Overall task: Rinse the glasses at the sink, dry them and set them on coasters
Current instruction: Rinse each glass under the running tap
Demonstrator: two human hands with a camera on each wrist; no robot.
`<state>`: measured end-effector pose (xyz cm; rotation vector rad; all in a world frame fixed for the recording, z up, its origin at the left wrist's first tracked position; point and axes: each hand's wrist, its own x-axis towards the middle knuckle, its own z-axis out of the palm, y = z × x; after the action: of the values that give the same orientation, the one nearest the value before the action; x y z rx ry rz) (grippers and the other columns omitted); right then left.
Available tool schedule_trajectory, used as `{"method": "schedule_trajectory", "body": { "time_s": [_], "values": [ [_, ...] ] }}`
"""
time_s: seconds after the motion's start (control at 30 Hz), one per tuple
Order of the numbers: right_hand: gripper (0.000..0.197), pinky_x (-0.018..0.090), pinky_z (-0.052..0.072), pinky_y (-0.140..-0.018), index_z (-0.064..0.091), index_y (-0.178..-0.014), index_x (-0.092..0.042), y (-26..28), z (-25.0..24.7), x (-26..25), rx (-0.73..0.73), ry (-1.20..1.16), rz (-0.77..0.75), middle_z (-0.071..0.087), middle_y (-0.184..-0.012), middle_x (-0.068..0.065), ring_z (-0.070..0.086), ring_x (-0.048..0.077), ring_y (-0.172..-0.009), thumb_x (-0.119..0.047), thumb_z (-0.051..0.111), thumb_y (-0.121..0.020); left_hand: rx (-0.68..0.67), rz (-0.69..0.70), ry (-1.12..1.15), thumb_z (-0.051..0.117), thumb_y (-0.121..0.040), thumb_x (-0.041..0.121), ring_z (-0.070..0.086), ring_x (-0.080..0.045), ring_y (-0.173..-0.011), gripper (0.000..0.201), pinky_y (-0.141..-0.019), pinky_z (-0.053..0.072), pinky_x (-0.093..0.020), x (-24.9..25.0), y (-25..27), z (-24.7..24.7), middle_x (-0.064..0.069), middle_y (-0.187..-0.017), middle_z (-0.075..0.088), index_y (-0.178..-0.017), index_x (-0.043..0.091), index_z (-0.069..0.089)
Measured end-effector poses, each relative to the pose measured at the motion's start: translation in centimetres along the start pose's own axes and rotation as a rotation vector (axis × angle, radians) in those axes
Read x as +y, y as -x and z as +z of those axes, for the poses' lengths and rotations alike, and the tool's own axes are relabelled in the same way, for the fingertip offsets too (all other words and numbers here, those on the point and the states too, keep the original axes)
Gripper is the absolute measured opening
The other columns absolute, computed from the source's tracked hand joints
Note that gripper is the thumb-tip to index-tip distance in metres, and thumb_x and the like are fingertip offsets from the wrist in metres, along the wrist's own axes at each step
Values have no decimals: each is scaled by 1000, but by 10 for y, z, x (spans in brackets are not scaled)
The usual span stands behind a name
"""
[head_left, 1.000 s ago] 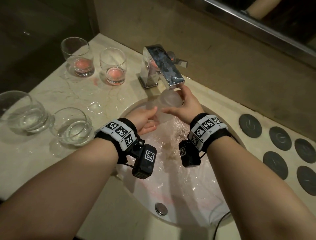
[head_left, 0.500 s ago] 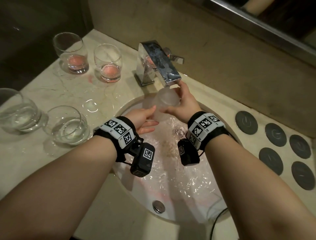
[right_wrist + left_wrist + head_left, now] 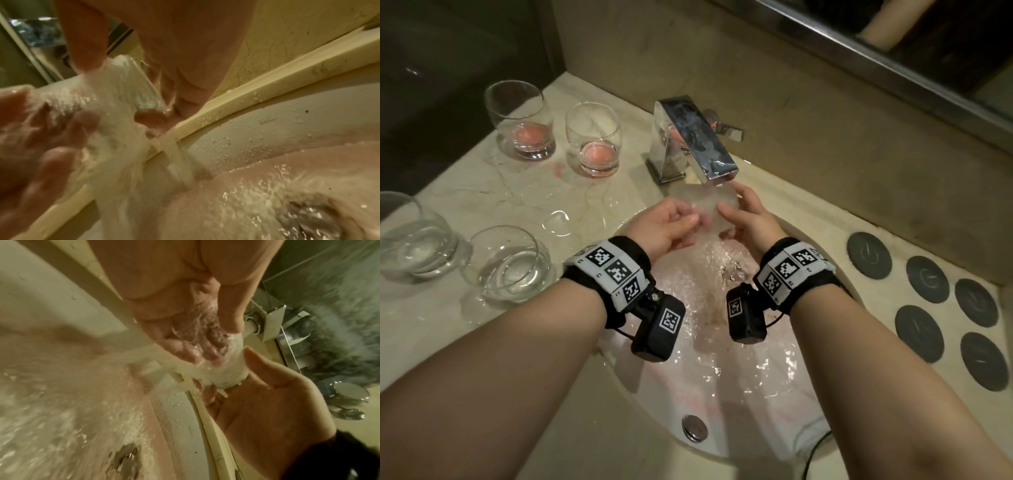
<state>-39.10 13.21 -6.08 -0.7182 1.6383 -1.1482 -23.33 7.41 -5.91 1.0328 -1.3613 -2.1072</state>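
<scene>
Glass under rinse: one clear tumbler is held directly beneath the spout of the chrome faucet, above the far part of the white sink basin. Running water strikes the tumbler and spills into the basin, where it foams over the drain plug.

Right hand: grip closed around the tumbler, thumb on the near side, fingers curled over the far and right side. The right wrist view shows the thumb pressed on the wall of the tumbler with its base toward the palm.

Left hand: positioned at the left end of the tumbler, palm turned up. The left wrist view shows its fingertips reaching into the water at the mouth of the tumbler. Whether this grip closes on the rim cannot be told through the foam.

Worktop, beige marble, left of the basin:
- Two tumblers with pink residue stand upright near the far edge, just left of the faucet.
- Two tumblers holding clear water stand upright toward the left edge, close together.
- Wet patches lie between these pairs.

Worktop, right of the basin: six dark round coasters lie flat in two rows, well apart from both hands.
</scene>
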Motion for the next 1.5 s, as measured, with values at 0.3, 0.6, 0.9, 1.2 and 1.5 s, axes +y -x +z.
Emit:
{"method": "schedule_trajectory", "body": {
  "time_s": [0.3, 0.6, 0.9, 1.2, 1.5],
  "values": [
    [75, 31, 49, -77, 59, -120, -18, 2, 9, -8, -70, 256, 172, 68, -102, 9, 64, 21, -85, -74, 22, -87, -1, -77, 234, 55, -91, 9, 70, -12, -78, 5, -59, 57, -21, 10, -4, -3, 0, -79, 74, -93, 13, 56],
    [49, 22, 41, -57, 46, -127, -20, -2, 10, -1, -108, 118, 124, 59, -94, 3, 52, 13, -67, -51, 53, -89, 13, -117, 233, 58, -87, 1, 68, -12, -71, 11, -58, 58, -25, 8, -6, -13, -9, -89, 65, -93, 9, 57],
    [38, 26, 39, -64, 46, -125, -29, 10, -4, -3, -131, 29, 68, 59, -103, 8, 50, 22, -79, -32, 59, -89, -11, -123, 242, 58, -88, 5, 69, -13, -80, 16, -56, 56, -20, 11, -9, -3, -8, -93, 69, -103, 8, 59],
    [47, 23, 41, -56, 38, -135, -24, 9, -8, 3, -103, -14, 104, 56, -106, 8, 55, 14, -67, -21, 57, -92, -25, -135, 206, 54, -90, 0, 70, -12, -79, 22, -62, 58, -23, 12, -9, 4, -11, -103, 68, -111, 7, 57],
    [82, 24, 43, -57, 59, -115, -7, 5, -1, 6, -99, 50, 173, 67, -82, 4, 59, 16, -64, -71, 15, -90, -86, -175, 155, 55, -89, -3, 70, -10, -78, 16, -66, 58, -21, 13, -5, 9, -2, -86, 73, -100, 8, 59]
  ]
}}
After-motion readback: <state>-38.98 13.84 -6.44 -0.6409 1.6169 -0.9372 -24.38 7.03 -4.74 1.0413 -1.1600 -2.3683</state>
